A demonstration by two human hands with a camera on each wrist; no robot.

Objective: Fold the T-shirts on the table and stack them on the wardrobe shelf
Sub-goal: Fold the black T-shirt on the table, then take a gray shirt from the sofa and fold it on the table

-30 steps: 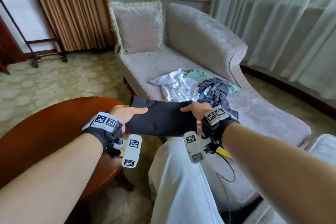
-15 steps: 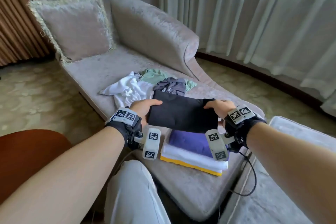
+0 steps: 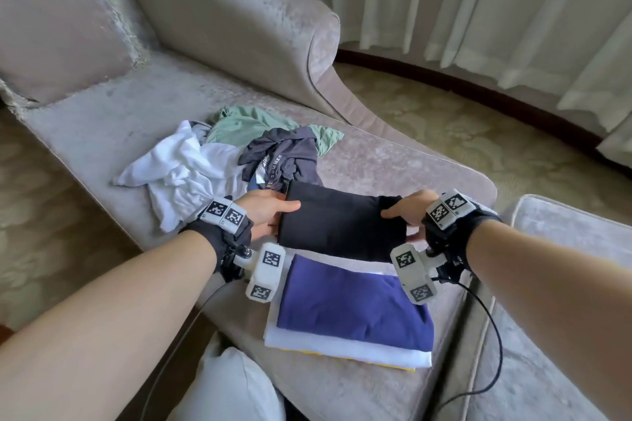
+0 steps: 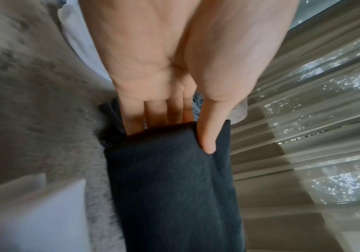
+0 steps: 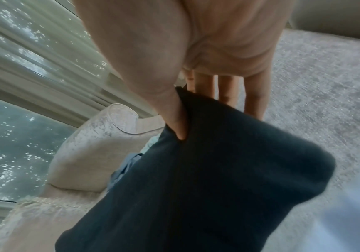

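Over the grey chaise [image 3: 393, 161], no longer by the wooden table, the left hand [image 3: 265, 212] and right hand [image 3: 412, 212] pinch the folded black T-shirt [image 3: 342, 225] above the folded stack [image 3: 352, 311], seemingly about to add it.

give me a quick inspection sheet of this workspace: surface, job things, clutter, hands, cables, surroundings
surface: grey velvet chaise longue, its seat serving as the work area
job's things: folded black T-shirt held just above a folded stack with a purple T-shirt on top, white below it and a yellow edge at the bottom
clutter: unfolded heap behind, made up of a white shirt, a green shirt and a dark grey printed shirt
grippers: left hand and right hand each grip one end of the black T-shirt, thumb on top, fingers beneath
cables: black cable trailing from the right wrist rig across the seat
surroundings: cushion, sheer curtains, patterned carpet
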